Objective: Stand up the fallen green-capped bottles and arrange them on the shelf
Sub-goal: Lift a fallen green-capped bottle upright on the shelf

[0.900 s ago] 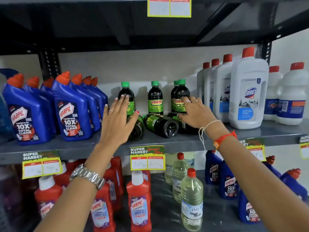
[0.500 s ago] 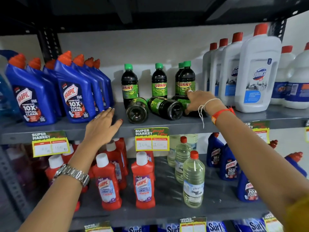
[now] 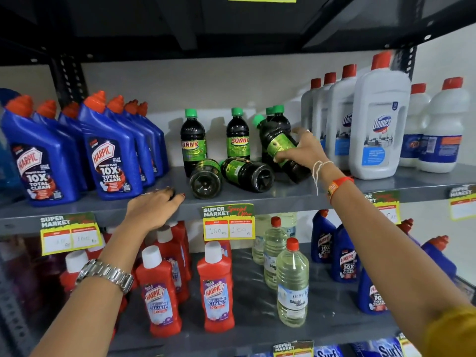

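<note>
Head view looks onto a grey metal shelf (image 3: 296, 195) stocked with cleaning products. Tall white plastic bottles with red caps (image 3: 378, 124) stand at its right end, and blue angled-neck toilet-cleaner bottles with orange caps (image 3: 110, 155) fill its left end. Between them sits the group of small dark green-capped bottles. Two of these stand upright at the back (image 3: 193, 140), with more upright ones partly hidden behind the right hand. Two fallen dark bottles (image 3: 244, 173) lie on their sides near the front edge, bases toward the camera, touching each other. The right hand (image 3: 306, 150) is wrapped around a tilted dark green-labelled bottle (image 3: 279, 145), its green cap leaning up and to the left, its base low near the shelf surface. The left hand (image 3: 154, 210) lies flat, fingers spread, on the shelf's front lip just left of the fallen pair, gripping nothing. A yellow price tag (image 3: 228, 222) hangs on the shelf edge below them.
</note>
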